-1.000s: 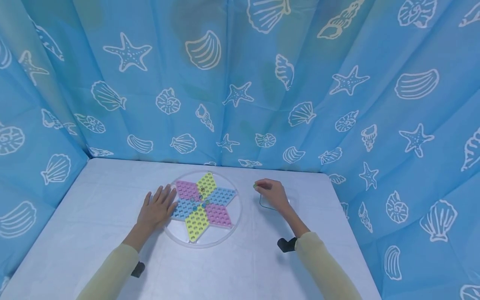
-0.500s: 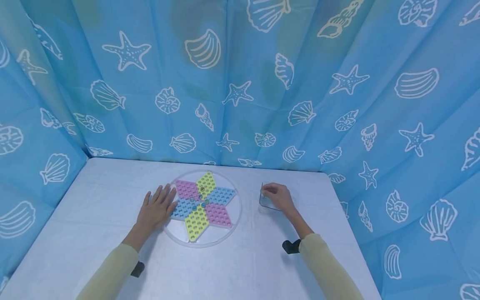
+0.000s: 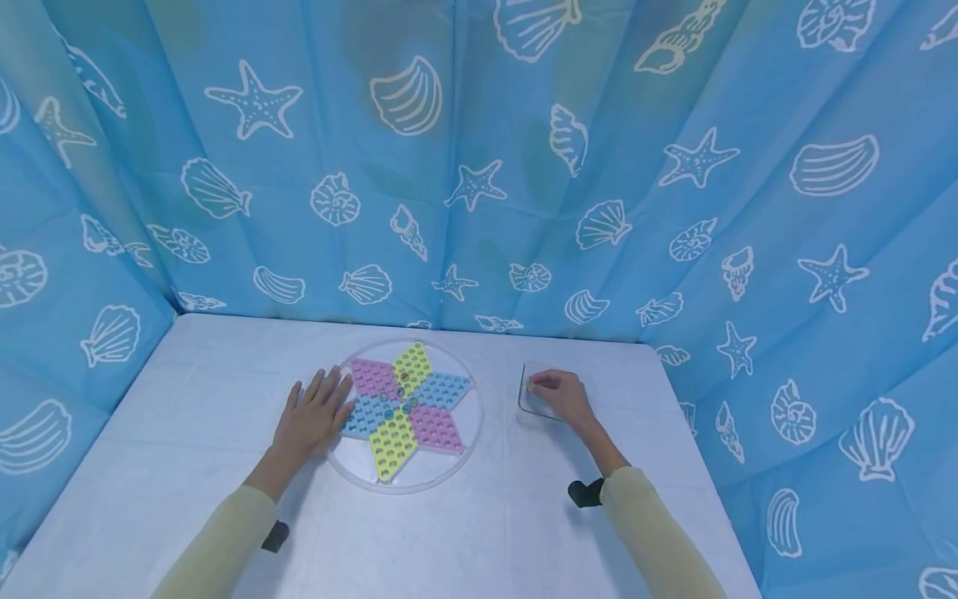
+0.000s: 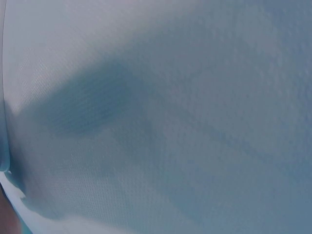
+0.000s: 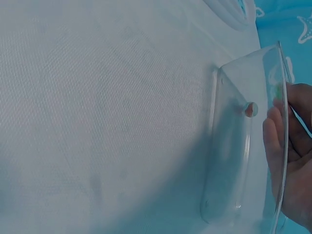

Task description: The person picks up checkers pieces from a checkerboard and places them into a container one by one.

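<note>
My right hand (image 3: 561, 395) is at a clear square container (image 3: 535, 412), its fingertips inside the rim. Between thumb and fingers it pinches a small green marble (image 5: 279, 91), seen through the clear wall in the right wrist view. Another marble (image 5: 251, 109) lies low in the container. My left hand (image 3: 310, 416) lies flat with fingers spread at the left edge of a round clear Chinese checkers board (image 3: 460, 462). A star of pink, yellow and blue pitted points fills that board. Several marbles (image 3: 388, 413) sit around its middle.
The board and container stand on a white-covered table (image 3: 419, 541). Blue curtains (image 3: 479, 249) with shell and starfish prints hang behind and at both sides. The left wrist view holds mostly blurred white cloth (image 4: 170, 146).
My right hand, with the green marble, has moved right and slightly down from beyond the container's left edge to inside its rim. The left hand has stayed in place.
</note>
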Available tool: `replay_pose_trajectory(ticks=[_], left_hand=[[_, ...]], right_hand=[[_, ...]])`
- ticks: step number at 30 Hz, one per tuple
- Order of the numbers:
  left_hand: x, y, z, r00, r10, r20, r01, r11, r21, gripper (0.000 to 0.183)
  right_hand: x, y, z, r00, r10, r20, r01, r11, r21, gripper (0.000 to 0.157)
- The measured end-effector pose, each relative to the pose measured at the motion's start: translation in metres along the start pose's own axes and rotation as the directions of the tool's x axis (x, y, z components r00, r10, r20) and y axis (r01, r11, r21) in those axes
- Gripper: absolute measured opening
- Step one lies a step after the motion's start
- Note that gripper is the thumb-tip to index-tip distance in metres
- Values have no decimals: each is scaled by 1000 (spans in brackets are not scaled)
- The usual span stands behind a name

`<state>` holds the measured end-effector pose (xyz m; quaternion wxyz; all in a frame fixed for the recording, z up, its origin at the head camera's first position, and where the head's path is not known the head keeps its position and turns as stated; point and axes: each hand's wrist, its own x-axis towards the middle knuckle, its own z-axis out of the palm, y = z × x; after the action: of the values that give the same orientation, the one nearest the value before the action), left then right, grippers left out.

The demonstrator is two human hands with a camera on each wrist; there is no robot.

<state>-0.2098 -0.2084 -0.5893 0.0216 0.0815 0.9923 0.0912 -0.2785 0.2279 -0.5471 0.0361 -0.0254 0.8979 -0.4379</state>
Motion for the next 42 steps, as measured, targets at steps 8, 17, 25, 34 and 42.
replay_pose_trajectory(ticks=[8,17,25,34,42], left_hand=[[0,0,-2,1000,-2,0,2,1000,-4,68],[0,1,-2,1000,2,-1,-2,1000,-2,67],[2,0,-1,1000,-8,8,8,1000,-4,67],[2,0,-2,1000,-7,12,7,1000,-8,67],[2,0,-1,1000,-15,16,15,1000,-15,67]], right_hand=[[4,7,-1,999,16,42,-14,998,-62,19],[4,5,-1,993,52,108,-37,990,-135,20],[6,4,1,984,80,159,-48,979,-196,18],[8,6,3,977,82,197,-40,977,-208,15],[7,3,4,972,98,212,-52,976,-214,13]])
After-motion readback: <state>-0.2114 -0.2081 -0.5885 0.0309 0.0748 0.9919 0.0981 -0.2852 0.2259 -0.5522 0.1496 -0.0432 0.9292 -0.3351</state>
